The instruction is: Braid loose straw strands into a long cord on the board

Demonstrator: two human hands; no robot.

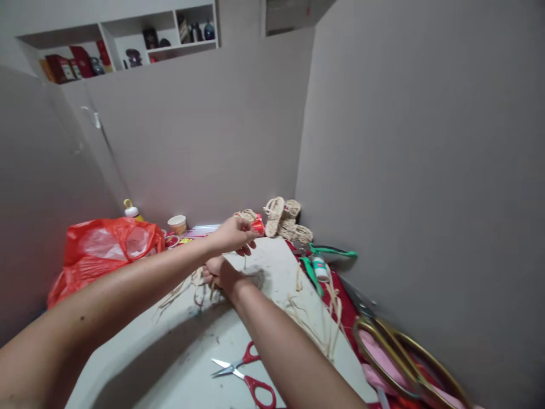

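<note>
My left hand [237, 234] reaches across above the white board [179, 352], its fingers curled together. A thin strand shows just below those fingers, but what they pinch is too small to make out. Lower and closer to me, my right hand [214, 270] is closed around pale straw strands [196, 279], whose loose ends fan out to the left over the board. My right wrist hides part of this bundle. Red-handled scissors [232, 368] lie with blades apart beside my right forearm. More straw strands [304, 318] are scattered to the right.
Small woven straw sandals [276, 216] are piled at the far end. A red plastic bag [110, 241] and a paper cup [177, 225] stand left. On the right are green-handled pliers [313, 275], a white bottle [320, 269] and large brass-coloured scissors [394, 346]. Grey walls enclose the board.
</note>
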